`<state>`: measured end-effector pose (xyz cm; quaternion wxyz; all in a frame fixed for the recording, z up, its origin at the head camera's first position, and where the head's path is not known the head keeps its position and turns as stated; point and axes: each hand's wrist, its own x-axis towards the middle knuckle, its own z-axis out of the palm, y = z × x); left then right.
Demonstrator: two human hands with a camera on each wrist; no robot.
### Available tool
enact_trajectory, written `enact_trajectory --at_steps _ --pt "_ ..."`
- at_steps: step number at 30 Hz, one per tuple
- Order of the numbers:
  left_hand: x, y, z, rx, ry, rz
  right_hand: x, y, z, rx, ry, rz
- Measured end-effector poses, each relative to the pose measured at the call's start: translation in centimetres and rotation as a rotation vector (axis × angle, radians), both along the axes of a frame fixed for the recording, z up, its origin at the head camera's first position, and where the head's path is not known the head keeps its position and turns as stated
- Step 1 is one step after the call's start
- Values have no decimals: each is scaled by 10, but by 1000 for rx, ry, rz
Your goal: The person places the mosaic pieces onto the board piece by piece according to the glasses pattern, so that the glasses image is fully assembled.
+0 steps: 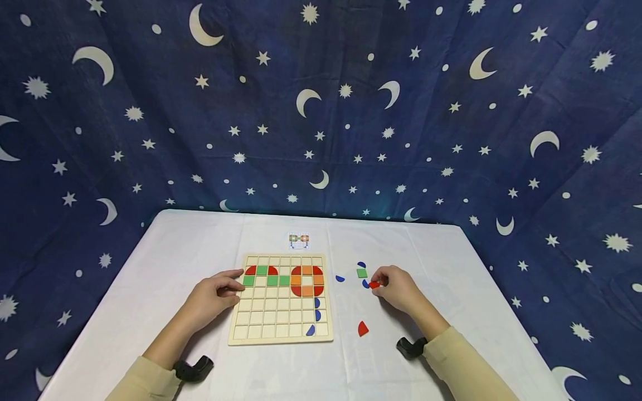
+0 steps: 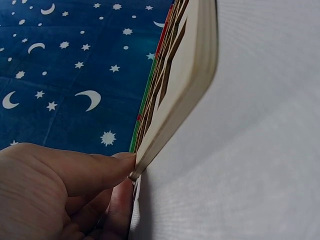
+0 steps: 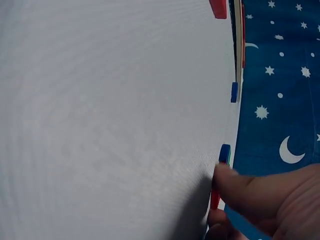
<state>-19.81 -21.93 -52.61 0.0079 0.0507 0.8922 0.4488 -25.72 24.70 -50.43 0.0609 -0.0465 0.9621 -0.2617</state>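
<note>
In the head view my left hand [image 1: 209,301] rests its relaxed fingers against the left edge of a square wooden grid board [image 1: 281,341]. The left wrist view shows the thumb [image 2: 107,170] touching that edge. My right hand [image 1: 398,287] pinches a small red piece [image 1: 374,285] just above the tablecloth, to the right of the board; the fingers cover part of its outline. Close by lie a blue half-round piece [image 1: 365,284] and a green square [image 1: 361,273]. Red, green, orange and blue pieces sit in some of the board's cells.
A small pattern card [image 1: 298,240] lies behind the board. Two more blue half-rounds [image 1: 340,278] lie loose right of the board, and a red quarter-round [image 1: 363,328] lies nearer. A starry cloth [image 1: 321,111] hangs around the white table [image 1: 200,234].
</note>
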Motion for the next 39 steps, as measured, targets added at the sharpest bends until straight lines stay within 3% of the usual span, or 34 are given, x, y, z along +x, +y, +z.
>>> enact_trajectory --at_steps 4,13,23,29,39 --pt "0 0 0 -1 4 -2 1 1 -1 -19 -8 17" --pt "0 -1 1 -5 11 -6 0 0 0 15 9 -42" --pt "0 -2 -1 1 22 -10 2 -8 -3 -31 -3 17" --pt "0 -2 -1 -9 28 -6 2 -11 -3 -20 -6 -2" --pt "-1 -2 -3 -15 11 -1 7 -14 0 32 -35 46"
